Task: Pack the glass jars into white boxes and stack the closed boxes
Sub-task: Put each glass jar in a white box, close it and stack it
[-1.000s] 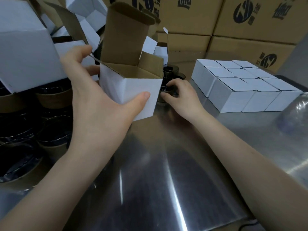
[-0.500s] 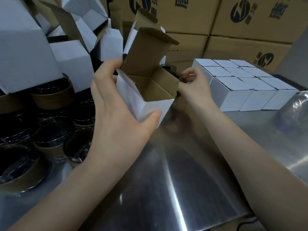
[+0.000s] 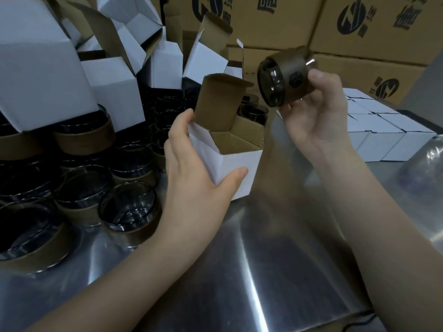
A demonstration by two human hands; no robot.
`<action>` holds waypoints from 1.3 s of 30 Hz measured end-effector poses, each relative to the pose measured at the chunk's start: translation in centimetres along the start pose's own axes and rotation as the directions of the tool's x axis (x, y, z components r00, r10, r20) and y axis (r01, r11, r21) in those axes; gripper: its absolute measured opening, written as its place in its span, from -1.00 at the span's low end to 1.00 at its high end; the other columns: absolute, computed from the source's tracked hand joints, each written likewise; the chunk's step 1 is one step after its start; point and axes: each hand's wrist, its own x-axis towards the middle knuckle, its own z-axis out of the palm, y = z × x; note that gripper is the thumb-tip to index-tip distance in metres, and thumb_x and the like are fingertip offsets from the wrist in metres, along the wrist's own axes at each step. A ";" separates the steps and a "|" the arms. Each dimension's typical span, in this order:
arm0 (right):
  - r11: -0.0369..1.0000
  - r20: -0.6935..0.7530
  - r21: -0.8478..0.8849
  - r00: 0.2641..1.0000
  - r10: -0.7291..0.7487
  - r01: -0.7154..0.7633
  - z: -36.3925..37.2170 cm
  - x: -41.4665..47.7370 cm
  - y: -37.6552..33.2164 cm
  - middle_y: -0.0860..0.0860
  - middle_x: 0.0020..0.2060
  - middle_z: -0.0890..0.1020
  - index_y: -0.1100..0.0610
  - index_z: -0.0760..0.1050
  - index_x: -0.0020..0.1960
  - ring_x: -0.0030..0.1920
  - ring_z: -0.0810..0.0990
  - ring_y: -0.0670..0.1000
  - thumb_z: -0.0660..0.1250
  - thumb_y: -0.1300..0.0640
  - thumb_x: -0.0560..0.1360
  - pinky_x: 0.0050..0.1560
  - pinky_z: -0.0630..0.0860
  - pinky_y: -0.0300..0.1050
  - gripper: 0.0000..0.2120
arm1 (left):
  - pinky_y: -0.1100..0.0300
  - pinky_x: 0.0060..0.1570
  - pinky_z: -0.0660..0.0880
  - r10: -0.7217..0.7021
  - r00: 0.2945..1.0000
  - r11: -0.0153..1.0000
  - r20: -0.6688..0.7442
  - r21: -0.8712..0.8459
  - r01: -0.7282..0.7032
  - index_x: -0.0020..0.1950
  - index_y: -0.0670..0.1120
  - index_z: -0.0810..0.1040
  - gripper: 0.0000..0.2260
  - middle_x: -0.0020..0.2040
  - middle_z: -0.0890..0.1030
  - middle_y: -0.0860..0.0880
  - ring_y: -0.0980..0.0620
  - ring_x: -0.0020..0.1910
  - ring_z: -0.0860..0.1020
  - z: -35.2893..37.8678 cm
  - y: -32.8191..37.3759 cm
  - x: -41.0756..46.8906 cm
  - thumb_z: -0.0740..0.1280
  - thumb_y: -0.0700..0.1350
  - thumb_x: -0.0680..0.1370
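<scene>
My left hand (image 3: 191,168) grips an open white box (image 3: 236,168) above the steel table, its brown lid flap standing up and the inside showing. My right hand (image 3: 314,116) holds a glass jar (image 3: 285,77) with a brown paper band, tipped on its side with its mouth facing left, up and to the right of the box opening. Closed white boxes (image 3: 383,133) sit packed together in a block at the right.
Several banded glass jars (image 3: 129,212) crowd the left of the steel table (image 3: 263,271). Open white boxes (image 3: 112,92) are piled behind them. Large brown printed cartons (image 3: 359,25) line the back. A clear plastic bag (image 3: 424,168) lies at the right edge.
My right hand picked a jar from behind the box and lifted it up to the right. My left hand brought the open box lower and nearer to me.
</scene>
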 end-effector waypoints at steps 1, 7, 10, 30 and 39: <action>1.000 0.066 0.021 0.998 0.005 -0.006 0.2 -0.1 -0.2 0.04 -0.15 0.55 0.13 0.56 -0.11 -0.10 0.49 -0.01 0.37 0.13 0.38 -0.12 0.44 -0.20 -0.88 | -0.05 0.38 0.36 -0.023 1.000 1.000 0.005 -0.016 0.023 0.45 0.21 0.02 -0.14 0.43 0.28 0.00 0.03 0.42 0.32 0.0 -0.1 0.0 0.54 -0.08 0.38; 0.998 0.411 -0.064 0.912 0.007 0.021 1.2 -0.2 -1.3 0.05 -0.02 0.60 0.17 0.57 0.08 0.05 0.53 0.05 0.53 -0.04 0.35 0.09 0.45 -0.06 -0.59 | -0.03 0.35 0.39 -0.072 0.997 0.995 -0.010 -0.071 0.072 0.50 0.13 0.04 -0.13 0.45 0.28 0.01 0.05 0.41 0.33 -0.1 -0.6 0.3 0.54 0.00 0.37; 0.985 0.398 -0.168 0.916 0.042 0.028 1.7 -0.7 -1.2 0.19 0.09 0.48 0.34 0.36 0.27 0.13 0.48 0.15 0.56 0.03 0.31 0.12 0.47 0.00 -0.31 | -0.01 0.35 0.40 -0.073 0.997 0.995 -0.021 -0.075 0.071 0.50 0.14 0.05 -0.12 0.44 0.29 0.01 0.06 0.40 0.35 -0.1 -0.6 0.4 0.55 -0.02 0.36; 0.472 0.319 -0.867 0.905 0.282 0.158 3.4 -2.5 -1.0 -0.04 0.10 0.58 0.01 0.45 0.20 0.04 0.59 -0.05 0.50 0.13 0.27 0.03 0.56 -0.13 -0.48 | 0.02 0.37 0.35 0.077 0.997 0.993 -0.031 0.088 -0.074 0.48 0.06 0.16 -0.14 0.36 0.28 0.05 0.16 0.37 0.29 0.3 -1.0 0.6 0.58 -0.12 0.32; 0.356 0.206 -0.930 0.931 0.301 0.090 3.8 -2.7 -1.1 -0.09 -0.04 0.62 -0.07 0.44 -0.03 -0.02 0.57 -0.05 0.54 -0.02 0.15 -0.08 0.49 -0.17 -0.54 | -0.09 0.33 0.38 0.195 0.981 0.972 -0.021 0.141 -0.190 0.46 0.05 0.16 -0.15 0.38 0.28 -0.04 0.00 0.38 0.31 0.7 -1.2 0.5 0.58 -0.16 0.31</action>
